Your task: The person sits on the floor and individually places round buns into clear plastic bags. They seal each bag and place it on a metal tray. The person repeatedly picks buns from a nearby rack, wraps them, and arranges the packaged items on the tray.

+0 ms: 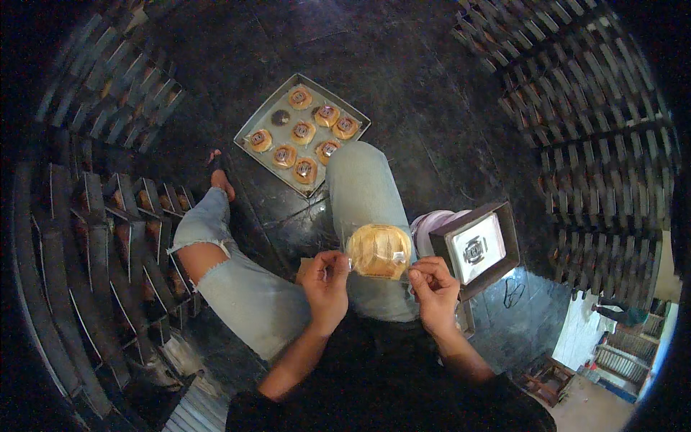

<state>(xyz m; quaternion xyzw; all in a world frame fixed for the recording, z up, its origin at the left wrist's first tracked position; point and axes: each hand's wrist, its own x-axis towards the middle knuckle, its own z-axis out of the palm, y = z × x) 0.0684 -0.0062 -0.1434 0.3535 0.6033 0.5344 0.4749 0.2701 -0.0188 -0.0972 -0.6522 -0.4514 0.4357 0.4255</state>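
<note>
A golden bun point(379, 251) in a clear plastic bag is held over my right knee, its plain side facing up. My left hand point(328, 286) pinches the bag's left edge between thumb and finger, where a small shiny white bit shows. On the opposite side, my right hand point(435, 289) grips the bag's other edge with thumb and fingertips. To the right of my leg, a dark box point(510, 237) holds a stack of clear bags point(478, 249) with a printed black emblem.
Several bagged buns with emblems lie in a metal baking tray point(259, 120) on the dark floor point(410, 70). Stacked trays stand along the left point(100, 232) and right point(599, 216). Behind the box is a pinkish-white round object point(426, 227). A wooden stool point(548, 380) stands at lower right.
</note>
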